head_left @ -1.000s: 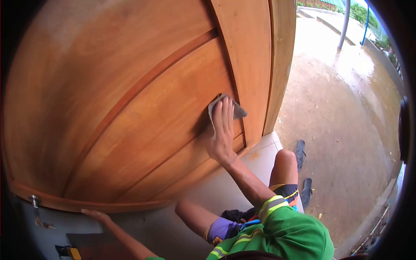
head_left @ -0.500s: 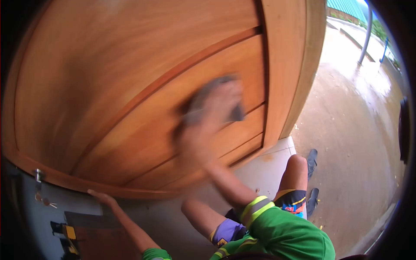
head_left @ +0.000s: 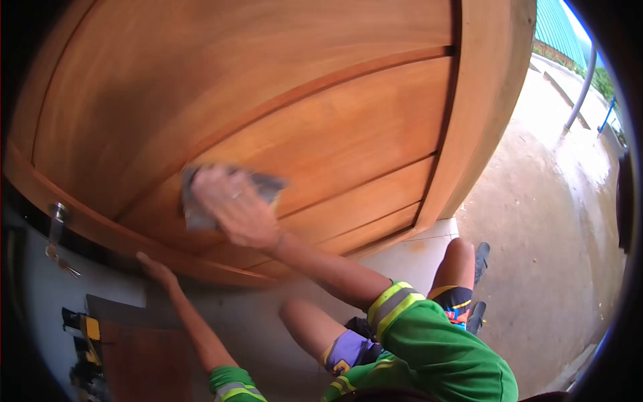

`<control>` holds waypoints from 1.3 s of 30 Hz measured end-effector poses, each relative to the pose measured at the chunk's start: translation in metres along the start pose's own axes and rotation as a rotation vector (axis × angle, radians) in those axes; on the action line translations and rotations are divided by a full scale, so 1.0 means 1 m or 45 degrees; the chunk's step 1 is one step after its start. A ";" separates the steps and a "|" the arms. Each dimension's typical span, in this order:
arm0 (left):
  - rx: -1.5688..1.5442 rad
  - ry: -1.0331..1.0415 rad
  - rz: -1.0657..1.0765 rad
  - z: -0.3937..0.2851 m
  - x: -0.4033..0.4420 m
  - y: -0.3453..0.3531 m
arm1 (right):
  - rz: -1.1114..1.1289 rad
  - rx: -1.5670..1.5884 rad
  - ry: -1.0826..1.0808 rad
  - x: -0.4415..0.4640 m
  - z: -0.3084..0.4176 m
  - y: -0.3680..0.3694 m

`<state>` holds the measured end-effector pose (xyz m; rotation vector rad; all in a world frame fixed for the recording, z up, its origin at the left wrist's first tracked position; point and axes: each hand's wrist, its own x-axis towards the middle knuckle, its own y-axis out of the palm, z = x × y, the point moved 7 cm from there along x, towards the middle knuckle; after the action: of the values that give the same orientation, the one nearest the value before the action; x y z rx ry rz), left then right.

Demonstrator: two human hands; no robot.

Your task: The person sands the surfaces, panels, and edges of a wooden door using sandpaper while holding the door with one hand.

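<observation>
A grey sheet (head_left: 268, 185), slightly blurred, lies against the lower panel of a brown wooden door (head_left: 362, 114). My right hand (head_left: 234, 204) presses it flat there, its fingers over the sheet. At the door's edge, lower left, my left hand (head_left: 157, 269) touches the wood with its fingertips; how its fingers are set is hard to make out. Left of that hand, a metal lock (head_left: 60, 212) sits on the door edge with keys (head_left: 63, 261) hanging from it.
Black and yellow tools (head_left: 90, 328) lie at the lower left beside a brown board (head_left: 147, 362). My bent knees are below the door. Dark slippers (head_left: 481, 261) rest on the concrete floor (head_left: 529, 248) at right, with a grey pole (head_left: 584, 87) beyond.
My right hand has swept the grey sheet leftward across the panel. The view has shifted, so the door's right edge appears farther right. My left hand stays at the door edge.
</observation>
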<state>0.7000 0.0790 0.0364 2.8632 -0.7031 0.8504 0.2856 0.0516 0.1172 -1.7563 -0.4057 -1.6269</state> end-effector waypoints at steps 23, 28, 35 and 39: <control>-0.095 -0.056 0.064 0.012 -0.004 0.003 | -0.491 -0.277 0.430 -0.050 -0.209 -0.113; -0.123 -0.113 0.131 0.003 0.001 0.011 | -0.038 -0.040 -0.122 0.010 0.032 0.022; -0.281 -0.113 0.094 -0.006 -0.008 0.024 | -0.332 -0.287 0.080 -0.036 -0.217 -0.125; -0.268 -0.084 0.132 -0.006 -0.011 0.017 | -0.498 -0.104 0.459 0.017 -0.122 -0.090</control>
<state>0.6815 0.0696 0.0345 2.6968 -0.8980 0.6522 0.1394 0.0298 0.1548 -1.4559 -0.5389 -2.2168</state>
